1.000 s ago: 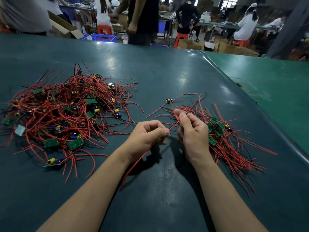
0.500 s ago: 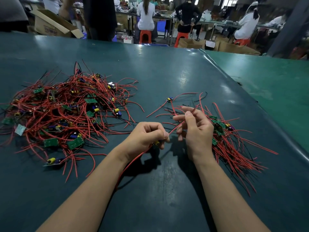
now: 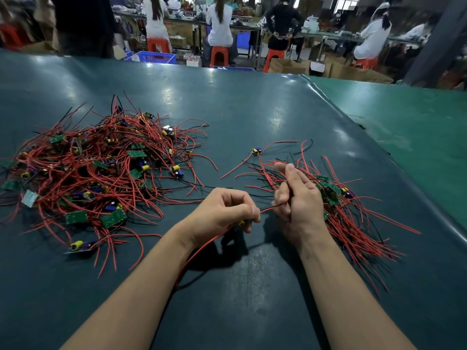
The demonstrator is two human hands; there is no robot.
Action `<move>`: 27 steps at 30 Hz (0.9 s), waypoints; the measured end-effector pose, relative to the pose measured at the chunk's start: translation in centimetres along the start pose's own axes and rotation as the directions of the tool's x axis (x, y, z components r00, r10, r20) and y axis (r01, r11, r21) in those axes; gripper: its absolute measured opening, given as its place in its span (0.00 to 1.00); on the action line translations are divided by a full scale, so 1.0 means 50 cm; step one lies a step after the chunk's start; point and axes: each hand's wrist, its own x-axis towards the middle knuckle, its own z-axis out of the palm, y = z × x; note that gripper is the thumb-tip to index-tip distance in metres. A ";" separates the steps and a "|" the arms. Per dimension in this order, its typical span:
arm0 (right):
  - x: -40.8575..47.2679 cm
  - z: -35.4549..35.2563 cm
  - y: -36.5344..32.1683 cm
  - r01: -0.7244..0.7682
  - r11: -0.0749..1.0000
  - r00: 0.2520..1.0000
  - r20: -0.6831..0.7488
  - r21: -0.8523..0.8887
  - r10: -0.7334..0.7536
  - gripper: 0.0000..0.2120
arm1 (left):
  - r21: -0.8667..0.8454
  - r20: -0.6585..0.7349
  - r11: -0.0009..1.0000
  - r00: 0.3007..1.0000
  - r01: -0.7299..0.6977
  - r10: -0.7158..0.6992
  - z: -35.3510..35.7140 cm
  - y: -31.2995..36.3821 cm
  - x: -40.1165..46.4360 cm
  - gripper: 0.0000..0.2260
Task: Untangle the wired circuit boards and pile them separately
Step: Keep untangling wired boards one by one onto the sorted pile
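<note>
A dark green bench (image 3: 252, 109) carries a large tangled heap of wired circuit boards (image 3: 101, 173) at the left. A smaller sorted pile (image 3: 348, 218) lies at the right, wires trailing toward the near edge. A single board (image 3: 255, 151) lies apart beyond the hands. The left hand (image 3: 225, 213) is curled, its fingers pinching one board's red wire (image 3: 202, 248). The right hand (image 3: 298, 200) pinches the same wire's far end, index finger extended.

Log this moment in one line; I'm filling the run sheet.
left hand: grips wired circuit board | right hand: pinches its red wire | tangled pile: left | sorted pile: right
</note>
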 end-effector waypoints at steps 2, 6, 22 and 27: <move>0.001 -0.003 -0.002 -0.002 1.000 1.000 -0.017 0.012 0.002 0.11 | 0.017 0.010 1.000 1.000 0.000 0.000 0.000 0.002 0.000 0.04; 0.006 -0.002 -0.006 -0.020 0.999 0.998 -0.057 0.027 0.021 0.16 | -0.060 -0.180 0.998 0.984 -0.026 0.014 0.001 0.000 0.004 0.06; -0.035 0.021 0.012 -0.004 0.979 0.991 0.127 -0.204 0.030 0.08 | -0.503 -0.351 0.843 0.936 -0.193 0.005 -0.002 -0.006 0.010 0.10; -0.031 0.021 0.010 -0.016 0.990 0.996 0.082 -0.140 0.028 0.07 | -0.517 -0.339 0.846 0.939 -0.130 -0.062 0.006 -0.011 0.017 0.14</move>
